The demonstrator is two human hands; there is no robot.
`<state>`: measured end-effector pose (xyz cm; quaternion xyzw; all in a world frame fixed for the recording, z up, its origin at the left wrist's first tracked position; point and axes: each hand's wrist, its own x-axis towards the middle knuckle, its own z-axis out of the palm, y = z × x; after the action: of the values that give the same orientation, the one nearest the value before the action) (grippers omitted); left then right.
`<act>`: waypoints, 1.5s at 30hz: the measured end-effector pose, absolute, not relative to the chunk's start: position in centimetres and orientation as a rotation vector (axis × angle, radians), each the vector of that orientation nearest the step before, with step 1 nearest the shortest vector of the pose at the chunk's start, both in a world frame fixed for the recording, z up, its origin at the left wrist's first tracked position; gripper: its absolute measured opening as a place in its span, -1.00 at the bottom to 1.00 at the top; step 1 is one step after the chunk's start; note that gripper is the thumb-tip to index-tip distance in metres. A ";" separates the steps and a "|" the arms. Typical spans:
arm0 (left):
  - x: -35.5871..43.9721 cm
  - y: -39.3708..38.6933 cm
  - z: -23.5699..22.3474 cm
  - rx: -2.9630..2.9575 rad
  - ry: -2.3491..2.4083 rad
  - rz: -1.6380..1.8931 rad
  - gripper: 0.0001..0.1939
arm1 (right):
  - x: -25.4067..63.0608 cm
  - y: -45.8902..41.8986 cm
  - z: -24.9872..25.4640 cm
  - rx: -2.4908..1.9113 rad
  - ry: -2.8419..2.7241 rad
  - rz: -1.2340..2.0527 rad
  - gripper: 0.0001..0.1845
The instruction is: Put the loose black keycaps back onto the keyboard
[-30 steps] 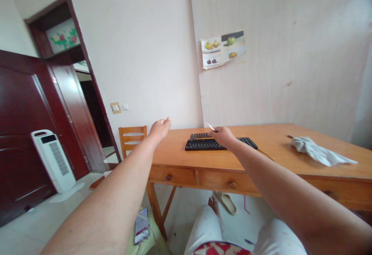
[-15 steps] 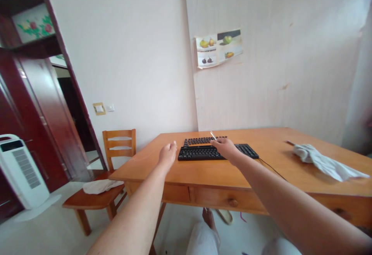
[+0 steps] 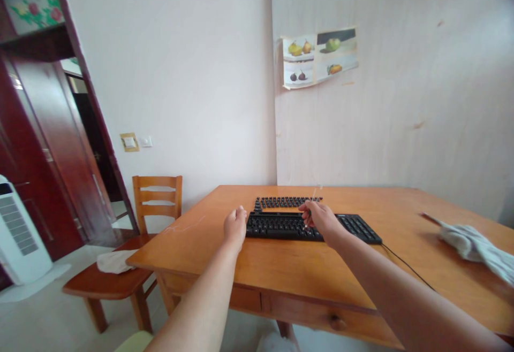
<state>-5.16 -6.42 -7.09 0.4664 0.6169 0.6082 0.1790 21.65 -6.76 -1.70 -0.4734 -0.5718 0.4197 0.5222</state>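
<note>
A black keyboard lies on the wooden table in front of me, with loose black keycaps lined up behind it. My right hand is over the keyboard, right of its middle, fingers pinched around a thin wire tool that looks like a keycap puller. The tool's upper end sticks up above my fingers, and its lower end is down at the keys, blurred. Beside the keyboard's left end, my left hand is closed, thumb up; what is in it, if anything, is hidden.
On the wooden table, a grey-white cloth lies to the right, near a thin stick-like object. The keyboard's cable trails rightward. A wooden chair with a pale cloth on its seat stands at the left.
My view has shifted closer to the table. My right hand has tipped the wire tool more upright over the keys. The left hand stays closed, now nearer the keyboard's left end.
</note>
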 end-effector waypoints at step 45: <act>-5.3 1.6 -7.8 1.339 1.609 1.569 -0.45 | 13.3 -2.3 -3.5 -0.895 -2.113 0.999 -0.75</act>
<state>-5.31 1.61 -7.84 0.4942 0.5939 0.5793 0.2597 13.34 -2.34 -3.45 -0.3394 -0.8015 0.3789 0.3144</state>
